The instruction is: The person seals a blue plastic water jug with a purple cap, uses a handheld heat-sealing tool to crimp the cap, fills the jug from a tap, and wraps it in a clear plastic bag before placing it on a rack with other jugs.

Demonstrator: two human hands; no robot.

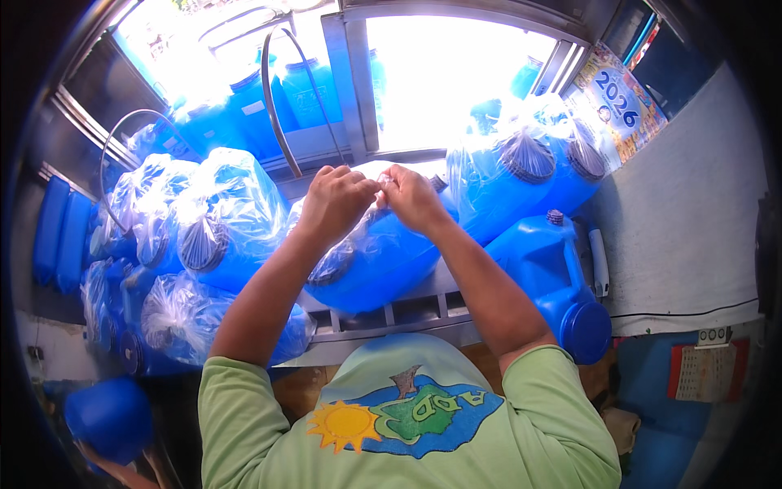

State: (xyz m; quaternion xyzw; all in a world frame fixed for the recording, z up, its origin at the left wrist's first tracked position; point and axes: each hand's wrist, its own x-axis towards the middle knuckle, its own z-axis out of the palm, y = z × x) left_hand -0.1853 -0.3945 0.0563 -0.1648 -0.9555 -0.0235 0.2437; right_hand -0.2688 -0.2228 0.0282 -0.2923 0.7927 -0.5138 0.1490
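In front of me a blue plastic water container lies tilted on a metal ledge, partly covered by a clear plastic bag. My left hand is above it with curled fingers, at the bag's upper part. Close beside it, the thumb and fingers of my right hand pinch a small whitish bit of plastic. The fingertips of both hands nearly meet there. What my left fingers grip is hidden behind the knuckles.
Bagged blue containers stand left, others right. An unbagged blue jug with a handle is at the right. A curved metal tube rises ahead near a bright window. Another person's arm holds a blue container lower left.
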